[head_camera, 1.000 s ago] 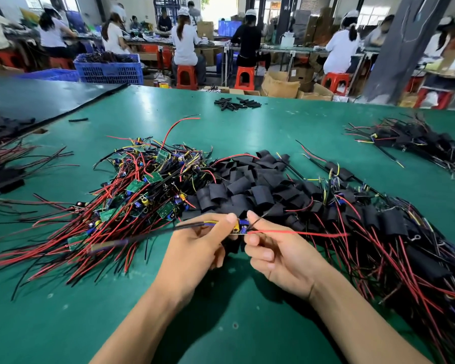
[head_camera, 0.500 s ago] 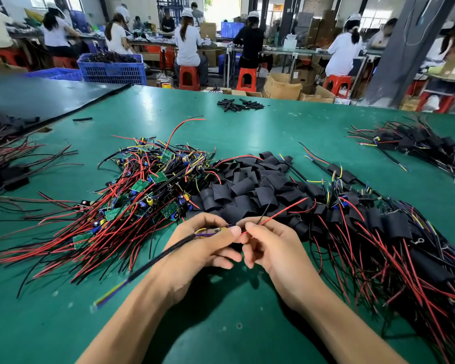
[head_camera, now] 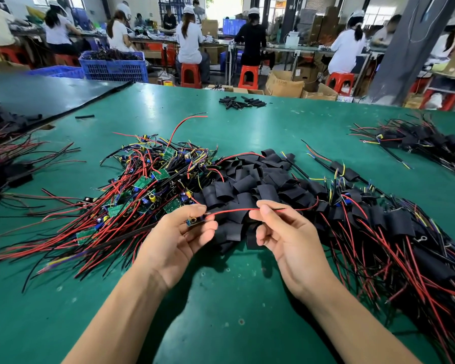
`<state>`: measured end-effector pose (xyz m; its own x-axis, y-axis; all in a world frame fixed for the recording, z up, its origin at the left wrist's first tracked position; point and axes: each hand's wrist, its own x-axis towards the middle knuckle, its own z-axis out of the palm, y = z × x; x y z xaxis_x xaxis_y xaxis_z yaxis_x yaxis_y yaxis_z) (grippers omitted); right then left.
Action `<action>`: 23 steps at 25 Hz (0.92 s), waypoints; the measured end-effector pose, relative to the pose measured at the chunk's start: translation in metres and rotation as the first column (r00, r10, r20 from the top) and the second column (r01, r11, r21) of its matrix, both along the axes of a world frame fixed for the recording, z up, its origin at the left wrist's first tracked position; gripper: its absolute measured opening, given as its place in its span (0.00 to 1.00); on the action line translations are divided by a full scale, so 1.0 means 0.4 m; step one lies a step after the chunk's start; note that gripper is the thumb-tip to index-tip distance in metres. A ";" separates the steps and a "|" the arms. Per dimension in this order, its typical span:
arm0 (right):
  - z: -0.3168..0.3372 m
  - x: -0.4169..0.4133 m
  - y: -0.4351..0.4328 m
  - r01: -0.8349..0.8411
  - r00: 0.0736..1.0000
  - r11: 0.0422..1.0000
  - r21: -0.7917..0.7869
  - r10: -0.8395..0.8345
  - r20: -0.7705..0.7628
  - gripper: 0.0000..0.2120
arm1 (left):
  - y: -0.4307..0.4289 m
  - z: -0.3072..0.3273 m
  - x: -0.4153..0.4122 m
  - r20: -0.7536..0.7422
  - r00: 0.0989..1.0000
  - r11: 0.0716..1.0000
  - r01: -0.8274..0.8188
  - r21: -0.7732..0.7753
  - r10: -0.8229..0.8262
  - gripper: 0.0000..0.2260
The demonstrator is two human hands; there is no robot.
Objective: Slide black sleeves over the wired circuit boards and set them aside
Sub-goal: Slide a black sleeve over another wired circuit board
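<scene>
Red wire (head_camera: 231, 211) now stretches straight between the hands, which were bunched together half a second ago. The left hand (head_camera: 179, 240) pinches a small circuit board (head_camera: 192, 221), seemingly still bare though mostly hidden by the fingertips, while the right hand (head_camera: 286, 237) pinches the wire further along. Drawing the leads out probably readies them for threading. Just beyond lie the loose black sleeves (head_camera: 247, 185), none yet picked up, with bare boards (head_camera: 147, 179) to their left and sleeved ones (head_camera: 394, 224) to the right.
</scene>
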<state>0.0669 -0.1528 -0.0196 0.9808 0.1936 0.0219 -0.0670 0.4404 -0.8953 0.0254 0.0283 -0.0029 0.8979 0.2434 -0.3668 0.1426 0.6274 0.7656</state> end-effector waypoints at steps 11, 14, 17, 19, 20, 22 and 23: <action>-0.022 0.009 -0.026 0.150 0.971 0.865 -0.479 -0.039 0.234 0.07 | 0.009 -0.006 0.003 0.010 0.994 0.991 -0.111 0.069 0.111 0.08; -0.036 0.022 -0.039 0.409 0.892 0.678 -0.610 -0.159 0.423 0.13 | 0.021 -0.006 0.007 0.036 0.988 0.988 -0.151 0.040 0.150 0.07; -0.041 0.036 -0.052 0.563 0.808 0.527 -0.637 -0.186 0.560 0.13 | 0.020 -0.007 0.008 0.047 0.986 0.987 -0.161 0.009 0.160 0.07; -0.047 0.035 -0.051 0.646 0.749 0.325 -0.691 -0.094 0.656 0.10 | 0.019 -0.007 0.007 0.049 0.984 0.985 -0.169 -0.015 0.170 0.07; -0.050 0.032 -0.046 0.682 0.718 0.225 -0.696 -0.028 0.695 0.09 | 0.019 -0.007 0.007 0.050 0.983 0.984 -0.176 -0.023 0.177 0.07; -0.055 0.025 -0.036 0.713 0.687 0.102 -0.693 0.094 0.721 0.11 | 0.019 -0.007 0.006 0.046 0.980 0.981 -0.192 -0.037 0.194 0.05; -0.058 0.025 -0.033 0.708 0.691 0.060 -0.703 0.146 0.708 0.12 | 0.019 -0.008 0.006 0.041 0.979 0.979 -0.198 -0.041 0.200 0.04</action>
<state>0.0769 -0.1661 -0.0427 0.8116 0.1761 0.5571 0.3957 -0.8673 -0.3022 0.0277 0.0359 -0.0060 0.8487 0.4059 -0.3391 -0.0215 0.6671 0.7446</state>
